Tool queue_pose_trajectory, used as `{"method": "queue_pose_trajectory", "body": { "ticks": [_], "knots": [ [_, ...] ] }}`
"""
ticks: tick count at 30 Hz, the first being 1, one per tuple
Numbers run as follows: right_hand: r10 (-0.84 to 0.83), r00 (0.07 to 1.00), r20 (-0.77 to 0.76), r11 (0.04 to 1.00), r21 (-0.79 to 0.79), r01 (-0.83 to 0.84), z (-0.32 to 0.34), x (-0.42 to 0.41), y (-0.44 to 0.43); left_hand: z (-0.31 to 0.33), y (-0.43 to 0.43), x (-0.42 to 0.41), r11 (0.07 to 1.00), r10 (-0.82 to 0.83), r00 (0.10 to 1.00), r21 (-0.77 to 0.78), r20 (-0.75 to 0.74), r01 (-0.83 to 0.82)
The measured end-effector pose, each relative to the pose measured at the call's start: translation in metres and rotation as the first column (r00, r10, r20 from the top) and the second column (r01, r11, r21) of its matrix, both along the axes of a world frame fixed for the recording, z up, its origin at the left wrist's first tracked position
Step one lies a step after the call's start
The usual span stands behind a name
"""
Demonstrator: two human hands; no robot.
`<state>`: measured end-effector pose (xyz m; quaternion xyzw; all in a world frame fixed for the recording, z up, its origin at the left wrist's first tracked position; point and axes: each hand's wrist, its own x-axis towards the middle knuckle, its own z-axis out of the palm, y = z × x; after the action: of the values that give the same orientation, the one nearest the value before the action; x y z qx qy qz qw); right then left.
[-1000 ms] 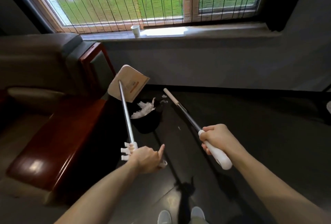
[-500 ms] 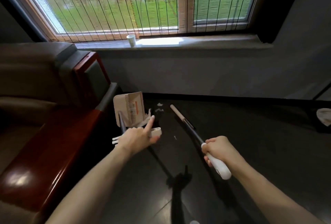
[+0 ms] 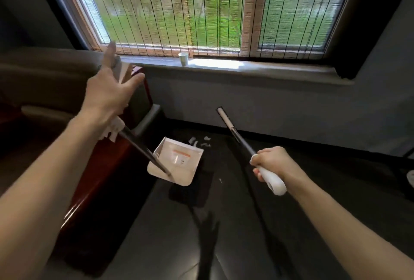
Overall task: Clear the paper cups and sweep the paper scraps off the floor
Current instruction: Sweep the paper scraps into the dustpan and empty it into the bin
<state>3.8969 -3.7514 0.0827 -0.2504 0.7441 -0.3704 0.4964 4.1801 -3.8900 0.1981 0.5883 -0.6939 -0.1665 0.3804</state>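
Two tools are in play, one per hand. The right hand (image 3: 272, 164) is closed in a full grip round the white end of the broom handle (image 3: 237, 136), which slants away and down toward the wall; the brush end is out of sight, so I cannot tell where it rests. Held that way, the broom looks parked rather than sweeping.

The left hand (image 3: 109, 96) is raised with fingers spread and thumb out. The comb-toothed top of the dustpan handle (image 3: 143, 150) sits under the palm and wrist, but whether the palm has any real hold on it I cannot tell. A pale, blurred thing shows behind the fingers, too smeared to name. The dustpan (image 3: 179, 163) hangs or tilts low beside the dark red armrest (image 3: 94, 190), its pale face toward the camera, probably to keep its load from spilling.

Scraps (image 3: 201, 142) lie loose on the dark floor (image 3: 246, 235) near the wall, just beyond the pan, with one small bit nearer the camera. One cup (image 3: 183, 59) stands upright on the windowsill (image 3: 246, 66), well apart from both hands. Judging by this, both sweeping and cup clearing remain unfinished.
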Motion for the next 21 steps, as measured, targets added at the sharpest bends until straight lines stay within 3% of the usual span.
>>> {"method": "queue_pose_trajectory", "body": {
  "ticks": [11,21],
  "knots": [
    [0.032,0.999,0.004,0.997,0.064,-0.032,-0.005,0.055,0.101,-0.176,0.124,0.048,0.942,-0.128,0.989,0.303,-0.072,0.143],
    [0.175,0.985,0.004,0.940,0.297,-0.168,-0.035,0.131,0.254,-0.226,0.314,0.089,0.888,-0.052,0.998,0.455,-0.032,0.061]
  ]
}}
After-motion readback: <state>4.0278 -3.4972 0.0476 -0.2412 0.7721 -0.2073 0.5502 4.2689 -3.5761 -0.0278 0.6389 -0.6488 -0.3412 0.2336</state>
